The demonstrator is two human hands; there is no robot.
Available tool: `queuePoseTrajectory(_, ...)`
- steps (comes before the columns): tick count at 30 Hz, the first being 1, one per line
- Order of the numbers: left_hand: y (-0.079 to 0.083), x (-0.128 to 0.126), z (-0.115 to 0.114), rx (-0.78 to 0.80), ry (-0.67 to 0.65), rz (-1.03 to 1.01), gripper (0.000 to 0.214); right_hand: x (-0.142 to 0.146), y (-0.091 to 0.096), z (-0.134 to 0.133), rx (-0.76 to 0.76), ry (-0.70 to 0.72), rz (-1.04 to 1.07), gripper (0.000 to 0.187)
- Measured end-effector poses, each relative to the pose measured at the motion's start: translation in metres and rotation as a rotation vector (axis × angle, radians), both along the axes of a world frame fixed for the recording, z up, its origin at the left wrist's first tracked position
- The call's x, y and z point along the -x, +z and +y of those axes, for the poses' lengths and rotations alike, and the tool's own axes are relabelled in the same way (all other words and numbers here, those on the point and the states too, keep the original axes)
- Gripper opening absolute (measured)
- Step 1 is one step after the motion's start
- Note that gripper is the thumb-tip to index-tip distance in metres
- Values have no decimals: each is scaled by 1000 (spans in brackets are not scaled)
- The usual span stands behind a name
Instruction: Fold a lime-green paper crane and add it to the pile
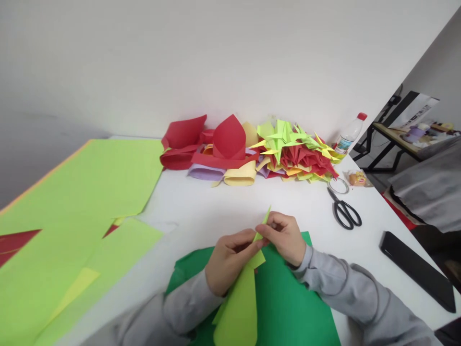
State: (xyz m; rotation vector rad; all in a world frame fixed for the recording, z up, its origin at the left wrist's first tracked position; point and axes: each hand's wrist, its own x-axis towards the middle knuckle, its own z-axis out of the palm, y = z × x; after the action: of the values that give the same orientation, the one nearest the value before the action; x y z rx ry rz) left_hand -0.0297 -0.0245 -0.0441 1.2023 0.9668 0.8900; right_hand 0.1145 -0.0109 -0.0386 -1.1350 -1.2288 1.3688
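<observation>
Both my hands are closed on one piece of folded light-green paper, held above a dark green sheet. The paper narrows to a thin point at its far end and widens into a loose curve toward me. My left hand pinches it around its middle, thumb on top. My right hand pinches the narrow part just below the tip, with thumb and fingers close together. My fingers hide part of the folds.
Light-green sheets cover the left of the white table. Along the wall lie rolled red paper pieces and a pile of pointed folded papers. Scissors, a tape roll, a bottle and a black flat object lie right.
</observation>
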Motion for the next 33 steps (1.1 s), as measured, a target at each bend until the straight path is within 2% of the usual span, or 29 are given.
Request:
queuePoseTrajectory(12,2,-4,-2,133,12,-7,19,-2,-23,6,133,9,200,31)
queuePoseTrajectory(19,-4,-2,-2,248,6,-6,29,-4,-23,9,144,-5,238,32)
queuePoseTrajectory(23,-6,-2,-5,263,15,-9,33,-7,-21,14,131,-44,253,29)
queuePoseTrajectory(33,1,-3,-11,283,51,0,32,-9,-22,16,143,-17,261,31)
